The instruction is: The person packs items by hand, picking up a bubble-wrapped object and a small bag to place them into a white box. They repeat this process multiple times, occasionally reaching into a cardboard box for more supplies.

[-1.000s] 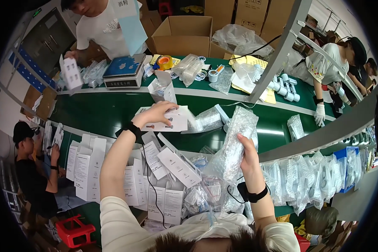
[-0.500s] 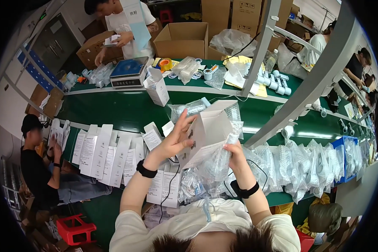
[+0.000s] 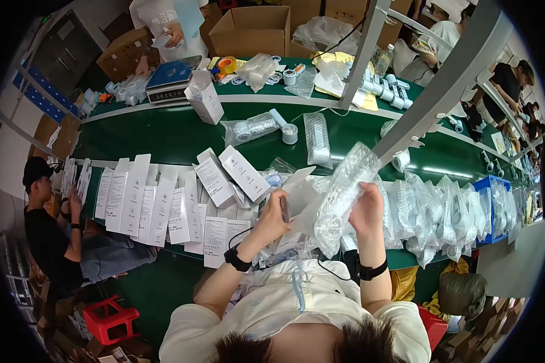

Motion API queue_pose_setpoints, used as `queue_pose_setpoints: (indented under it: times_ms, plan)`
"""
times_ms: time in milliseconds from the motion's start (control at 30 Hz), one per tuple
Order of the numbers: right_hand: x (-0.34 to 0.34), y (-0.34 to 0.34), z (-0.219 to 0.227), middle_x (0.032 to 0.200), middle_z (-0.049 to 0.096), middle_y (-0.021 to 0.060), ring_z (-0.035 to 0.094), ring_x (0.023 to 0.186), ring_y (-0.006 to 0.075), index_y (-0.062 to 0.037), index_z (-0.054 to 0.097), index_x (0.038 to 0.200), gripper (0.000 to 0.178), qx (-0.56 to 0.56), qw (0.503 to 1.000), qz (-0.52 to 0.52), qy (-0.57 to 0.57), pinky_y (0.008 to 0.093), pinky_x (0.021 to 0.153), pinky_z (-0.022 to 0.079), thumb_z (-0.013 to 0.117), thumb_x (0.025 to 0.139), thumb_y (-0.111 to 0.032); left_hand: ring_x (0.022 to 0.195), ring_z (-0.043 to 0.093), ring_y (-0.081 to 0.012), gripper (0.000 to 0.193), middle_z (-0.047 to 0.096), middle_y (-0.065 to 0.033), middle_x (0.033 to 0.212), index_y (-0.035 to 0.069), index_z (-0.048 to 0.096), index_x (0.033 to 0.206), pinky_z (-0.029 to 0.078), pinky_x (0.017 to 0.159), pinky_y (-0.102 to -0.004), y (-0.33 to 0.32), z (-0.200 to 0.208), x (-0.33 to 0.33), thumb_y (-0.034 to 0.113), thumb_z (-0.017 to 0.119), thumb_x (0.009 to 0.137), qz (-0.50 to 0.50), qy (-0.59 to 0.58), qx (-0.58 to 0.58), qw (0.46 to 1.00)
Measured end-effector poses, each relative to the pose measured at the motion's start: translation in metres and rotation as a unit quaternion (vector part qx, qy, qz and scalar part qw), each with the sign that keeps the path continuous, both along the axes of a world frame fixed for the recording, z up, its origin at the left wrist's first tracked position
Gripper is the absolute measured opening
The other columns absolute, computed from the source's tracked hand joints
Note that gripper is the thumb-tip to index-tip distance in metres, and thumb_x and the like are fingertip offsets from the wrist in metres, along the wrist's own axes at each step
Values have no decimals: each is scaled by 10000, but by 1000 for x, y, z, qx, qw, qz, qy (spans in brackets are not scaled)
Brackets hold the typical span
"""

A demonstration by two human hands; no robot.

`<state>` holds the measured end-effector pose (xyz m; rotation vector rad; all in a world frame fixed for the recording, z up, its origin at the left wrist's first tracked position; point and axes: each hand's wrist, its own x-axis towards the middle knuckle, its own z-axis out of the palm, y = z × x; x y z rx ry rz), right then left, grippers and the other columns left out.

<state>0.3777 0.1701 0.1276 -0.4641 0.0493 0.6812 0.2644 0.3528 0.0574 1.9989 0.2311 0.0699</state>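
My left hand (image 3: 274, 215) holds a small white carton (image 3: 297, 192) by its open end, close in front of my chest. My right hand (image 3: 367, 207) grips a long item wrapped in clear bubble wrap (image 3: 343, 193), which slants up to the right with its lower end at the carton's mouth. Both wrists wear black bands. Flat white cartons (image 3: 151, 202) lie in a row on the green bench to my left. Bagged bubble-wrapped items (image 3: 442, 218) pile up on my right.
A green conveyor belt (image 3: 157, 142) runs across, carrying a white box (image 3: 204, 101) and wrapped pieces (image 3: 318, 139). Beyond it are a scale (image 3: 169, 81), tape rolls and a brown cardboard box (image 3: 251, 30). One person sits at far left (image 3: 48, 230), others stand behind. A grey frame post (image 3: 442, 91) crosses right.
The carton has come down from the belt toward my chest. My right hand has raised the bubble-wrapped item and brought its end to the carton's open mouth. The view has tilted downward.
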Motion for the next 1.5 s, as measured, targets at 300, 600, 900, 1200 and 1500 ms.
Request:
queue_pose_setpoints:
  times_ms: [300, 600, 900, 1200, 1500]
  plan:
    - [1, 77, -19, 1171, 410, 104, 441, 1025, 193, -44, 212, 1281, 599, -329, 867, -299, -225, 303, 859, 384, 582, 815, -114, 943, 495, -272, 690, 421, -192, 1044, 26, 233, 1059, 431, 766, -341, -12, -18, -2, 144, 762, 632, 116, -131, 40, 984]
    - [-7, 93, -37, 1183, 366, 129, 414, 1022, 208, -50, 272, 1231, 635, -420, 776, -360, -303, 328, 853, 361, 670, 742, -125, 1018, 467, -283, 685, 327, -260, 1185, 43, 217, 1006, 420, 819, -346, -24, -25, -18, 58, 770, 602, 174, -134, 23, 975]
    - [-14, 79, 5, 983, 493, 164, 516, 839, 314, -52, 429, 1084, 502, -503, 565, -112, -644, 340, 681, 428, 706, 677, -151, 1008, 470, -354, 669, 315, -291, 1203, 48, 236, 985, 420, 805, -392, -6, -25, -10, 53, 771, 584, 262, -237, 112, 929]
    - [-11, 86, 13, 802, 551, 135, 553, 680, 303, -41, 539, 992, 325, -455, 557, -33, -694, 328, 593, 443, 665, 700, -109, 1039, 443, -371, 670, 317, -295, 1207, 76, 233, 1000, 366, 876, -425, -3, 14, 15, 16, 746, 573, 189, -386, 141, 892]
    - [-18, 67, -134, 858, 583, 76, 557, 774, 252, -45, 602, 879, 249, -578, 300, 170, -740, 359, 642, 452, 659, 668, -164, 1036, 428, -370, 643, 367, -224, 1158, 73, 300, 1045, 337, 899, -413, 30, 6, -42, 33, 730, 569, 220, -258, 69, 938]
